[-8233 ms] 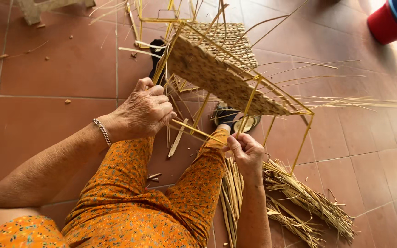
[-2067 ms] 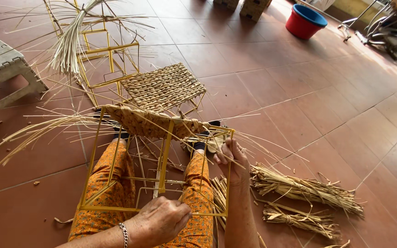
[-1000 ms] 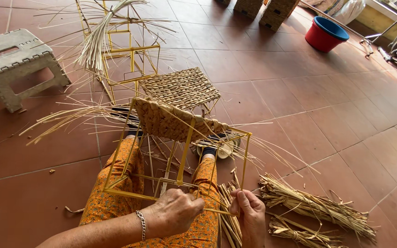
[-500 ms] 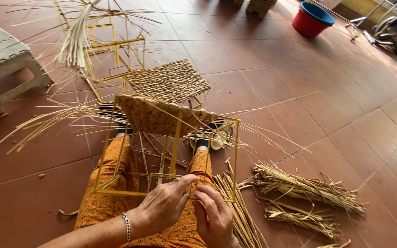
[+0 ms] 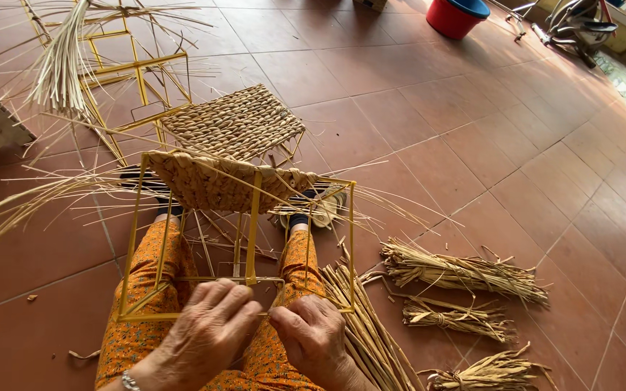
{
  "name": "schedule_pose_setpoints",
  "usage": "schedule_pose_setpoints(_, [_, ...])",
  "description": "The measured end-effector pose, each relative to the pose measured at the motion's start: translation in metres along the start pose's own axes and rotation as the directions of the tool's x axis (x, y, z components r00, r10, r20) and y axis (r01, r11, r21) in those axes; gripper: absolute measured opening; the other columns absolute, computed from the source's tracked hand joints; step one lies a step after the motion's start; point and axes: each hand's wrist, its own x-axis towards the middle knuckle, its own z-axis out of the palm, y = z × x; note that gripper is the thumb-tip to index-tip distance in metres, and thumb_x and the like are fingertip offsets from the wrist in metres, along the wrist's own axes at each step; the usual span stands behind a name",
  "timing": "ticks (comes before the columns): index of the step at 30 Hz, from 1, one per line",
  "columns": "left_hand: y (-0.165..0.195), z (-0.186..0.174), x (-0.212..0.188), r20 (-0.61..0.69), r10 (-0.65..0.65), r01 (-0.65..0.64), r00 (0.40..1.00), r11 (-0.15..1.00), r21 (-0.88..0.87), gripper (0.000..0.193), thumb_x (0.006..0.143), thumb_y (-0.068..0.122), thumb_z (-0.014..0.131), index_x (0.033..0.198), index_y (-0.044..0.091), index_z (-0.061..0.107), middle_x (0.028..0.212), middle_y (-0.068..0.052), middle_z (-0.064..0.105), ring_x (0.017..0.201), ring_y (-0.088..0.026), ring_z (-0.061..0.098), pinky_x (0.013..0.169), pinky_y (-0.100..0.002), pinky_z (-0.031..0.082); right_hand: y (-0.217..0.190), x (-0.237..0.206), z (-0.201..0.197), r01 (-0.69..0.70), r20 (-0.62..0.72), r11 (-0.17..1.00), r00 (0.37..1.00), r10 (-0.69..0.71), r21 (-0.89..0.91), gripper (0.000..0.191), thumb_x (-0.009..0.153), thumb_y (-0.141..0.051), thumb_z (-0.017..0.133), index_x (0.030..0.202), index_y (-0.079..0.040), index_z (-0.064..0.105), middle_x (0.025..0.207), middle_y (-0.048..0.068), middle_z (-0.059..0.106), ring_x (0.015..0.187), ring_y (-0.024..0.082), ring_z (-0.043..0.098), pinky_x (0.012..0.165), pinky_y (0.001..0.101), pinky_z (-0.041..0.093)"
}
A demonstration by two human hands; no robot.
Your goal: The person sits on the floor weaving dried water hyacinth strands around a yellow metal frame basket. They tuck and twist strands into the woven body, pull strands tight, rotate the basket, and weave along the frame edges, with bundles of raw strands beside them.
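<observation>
Yellow wire frame, centre-left across the lap: far panel woven, near sides bare; left hand and right hand closed together, pinching its near bottom rail; loose straw bundles on floor, right.

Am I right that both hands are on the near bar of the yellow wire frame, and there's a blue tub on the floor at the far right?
Not quite: the tub is red, with only a blue rim showing inside it, as the head view shows. The rest holds: the left hand and right hand are on the near bar of the yellow wire frame.
</observation>
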Motion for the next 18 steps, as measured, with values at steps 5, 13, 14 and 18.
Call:
schedule_pose_setpoints(5, [-0.011,-0.006,-0.011,0.128,-0.013,0.005,0.992,0.998,0.06,0.03,0.075,0.01,0.066,0.103,0.001,0.064,0.094,-0.012,0.066,0.095,-0.031,0.064,0.088,-0.046,0.046,-0.007,0.009,-0.005,-0.048,0.115,0.998,0.992,0.052,-0.042,0.013,0.095,-0.015,0.073,0.105,-0.009,0.068,0.076,0.005,0.059,0.069,0.025,0.061,0.063,0.0415,0.046])
schedule_pose_setpoints(13, [-0.016,0.007,-0.015,0.231,-0.125,0.171,0.965,0.967,-0.191,0.019,0.084,0.011,0.068,0.101,0.003,0.063,0.084,-0.01,0.067,0.086,-0.029,0.067,0.075,-0.041,0.056,-0.019,0.019,-0.005,-0.034,0.107,0.999,0.994,0.035,-0.017,0.016,0.095,-0.012,0.071,0.108,-0.004,0.067,0.086,0.011,0.065,0.077,0.031,0.064,0.07,0.0425,0.049])
schedule_pose_setpoints(14, [-0.016,0.008,-0.014,0.226,-0.146,0.196,0.963,0.956,-0.218,0.016,0.085,0.011,0.069,0.098,0.004,0.063,0.084,-0.01,0.067,0.085,-0.03,0.066,0.074,-0.041,0.056,-0.019,0.019,-0.004,-0.053,0.096,0.999,0.994,0.053,0.002,0.014,0.094,-0.012,0.072,0.106,-0.004,0.067,0.085,0.01,0.066,0.076,0.031,0.065,0.07,0.0421,0.05])
schedule_pose_setpoints(18, [-0.015,0.009,-0.014,0.224,-0.208,0.268,0.952,0.919,-0.288,0.015,0.083,0.009,0.071,0.09,0.004,0.06,0.083,-0.011,0.063,0.085,-0.031,0.065,0.069,-0.04,0.055,-0.019,0.017,0.006,-0.086,0.015,0.996,0.996,0.085,0.033,0.011,0.092,-0.012,0.076,0.097,-0.006,0.068,0.084,0.008,0.069,0.074,0.028,0.067,0.067,0.0413,0.049])
